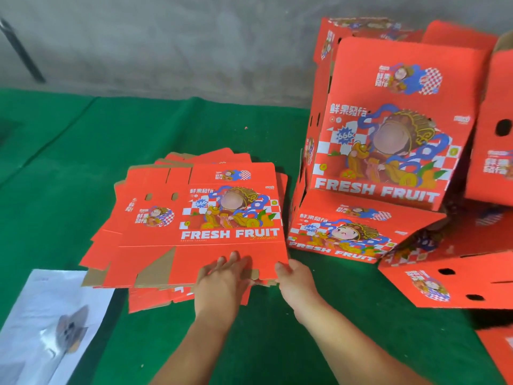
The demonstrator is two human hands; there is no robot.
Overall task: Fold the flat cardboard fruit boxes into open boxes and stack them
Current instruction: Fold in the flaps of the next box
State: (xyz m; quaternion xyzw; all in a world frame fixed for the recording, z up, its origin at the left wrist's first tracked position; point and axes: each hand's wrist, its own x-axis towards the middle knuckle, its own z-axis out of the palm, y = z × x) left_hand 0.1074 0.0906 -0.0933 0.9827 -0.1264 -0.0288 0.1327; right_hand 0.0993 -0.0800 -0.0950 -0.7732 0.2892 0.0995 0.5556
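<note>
A: Holding what, in the lower middle of the frame?

B: Both hands were on the near edge of the top flat box (200, 223). The left hand (222, 276) lay on it with straight fingers; the right hand (294, 279) pinched its corner.

A: And the rest?

B: The flat pile (111, 254) lay on the green desk (83, 151); folded boxes (388, 129) stood stacked at the right.

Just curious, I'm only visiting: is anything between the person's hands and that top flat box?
Nothing visible. The left hand lies on the near edge of the top flat box, and the right hand is at its near right corner.
</note>
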